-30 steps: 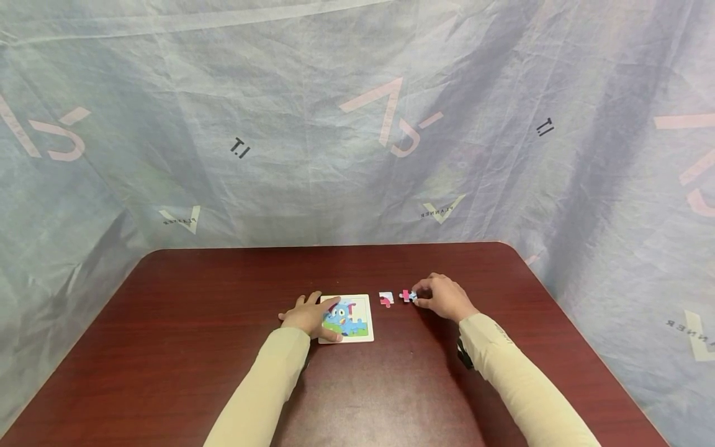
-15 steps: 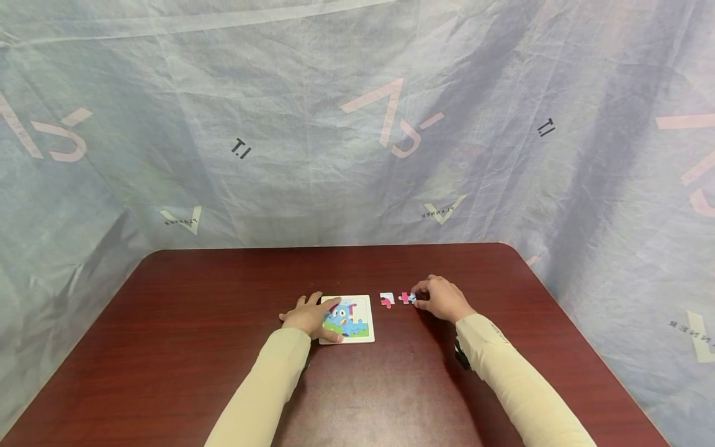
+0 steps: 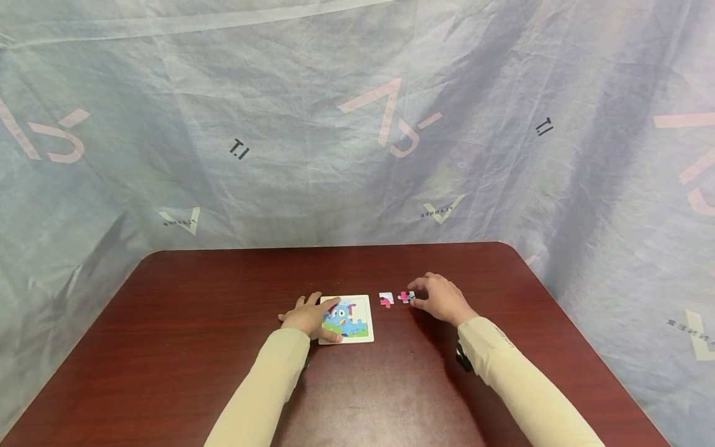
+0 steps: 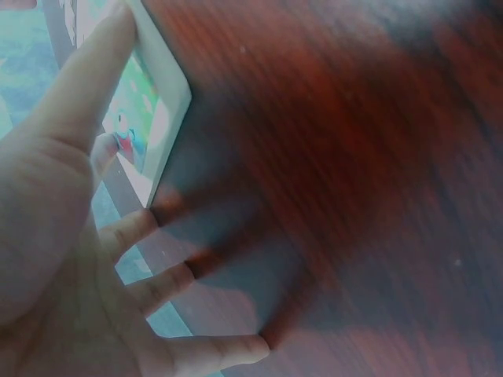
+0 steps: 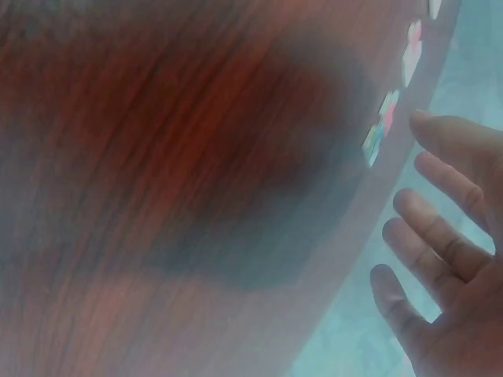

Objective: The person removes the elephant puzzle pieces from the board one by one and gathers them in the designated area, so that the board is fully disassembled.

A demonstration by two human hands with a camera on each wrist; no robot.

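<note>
My left hand (image 3: 304, 318) rests with spread fingers on the left side of a white-framed jigsaw puzzle (image 3: 363, 338) showing a blue cartoon animal. In the left wrist view, the thumb (image 4: 86, 86) lies over the frame and the other fingers reach down to the table. At the puzzle's upper right, a pale gap shows. My right hand (image 3: 444, 300) hovers at a pink-and-blue jigsaw piece (image 3: 404, 297), which may be two pieces together. The right wrist view shows its fingers apart from that piece (image 5: 381, 129). A white-and-pink jigsaw piece (image 3: 386, 300) lies between it and the puzzle.
Everything lies on a dark red wooden table (image 3: 357, 397) with rounded far corners. A grey printed cloth (image 3: 313, 186) hangs behind it and along both sides.
My right fingertips have shifted slightly left over the pink-and-blue piece, and thumb and index finger have spread a little. My left hand and the puzzle stay in place.
</note>
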